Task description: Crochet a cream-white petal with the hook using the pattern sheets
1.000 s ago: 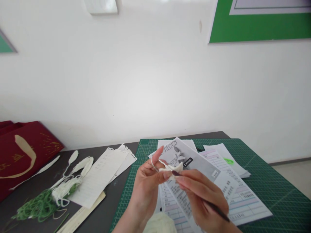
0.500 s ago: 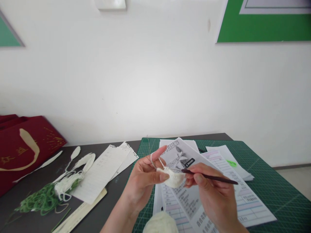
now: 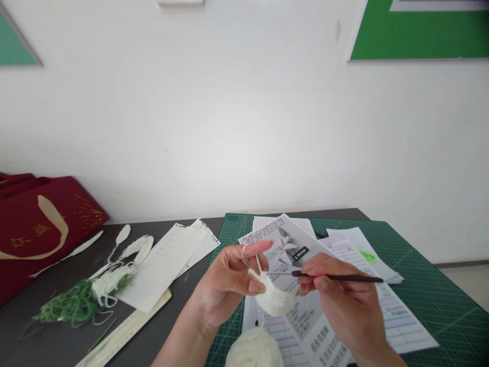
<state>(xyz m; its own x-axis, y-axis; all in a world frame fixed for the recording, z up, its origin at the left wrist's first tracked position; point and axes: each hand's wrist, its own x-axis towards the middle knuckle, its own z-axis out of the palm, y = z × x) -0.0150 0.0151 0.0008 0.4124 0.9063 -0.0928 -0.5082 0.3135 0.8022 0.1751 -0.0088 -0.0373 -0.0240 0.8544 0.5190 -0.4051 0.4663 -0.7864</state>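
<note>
My left hand pinches the edge of a small white crochet piece between thumb and fingers. A strand of white yarn loops round its raised index finger and runs down to the piece. My right hand grips a crochet hook with a dark handle, much like a pen. The hook's thin metal shaft points left, its tip at the top edge of the piece. Below the hands sits a ball of white yarn, cut off by the lower frame edge.
Printed sheets lie on a green cutting mat, with a light green clip on the right. To the left are handwritten notes, a ruler, green yarn, white crocheted petals and a red bag.
My right hand has turned and drawn rightward, so the hook lies nearly level instead of slanting down. The crochet piece now hangs more fully in view. The camera view has shifted slightly.
</note>
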